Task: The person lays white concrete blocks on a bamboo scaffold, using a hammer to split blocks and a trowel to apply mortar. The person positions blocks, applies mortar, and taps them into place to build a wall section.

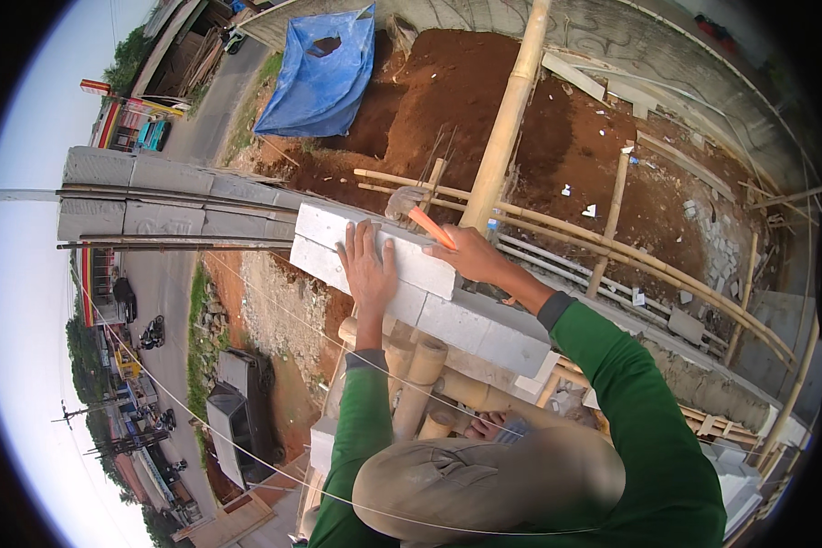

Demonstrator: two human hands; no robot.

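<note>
My left hand [369,269] lies flat with its fingers stretched over a pale grey wall block [420,265] on top of the block wall. To the right of it, my right hand [473,255] is closed round the orange handle of a hammer [428,224]. The hammer's worn grey head is above the block's far edge; whether it touches the block I cannot tell. Under the top block run more light blocks [479,327] of the same wall. At the left a concrete beam or column [169,196] with dark rods along it meets the block's end.
A thick bamboo pole [511,114] rises just beyond my right hand, with thinner bamboo rails [630,258] crossing behind the wall. Bamboo scaffolding [420,376] is under me, high above a parked vehicle [237,416]. A thin string [274,315] runs across. A blue tarp [324,78] hangs beyond.
</note>
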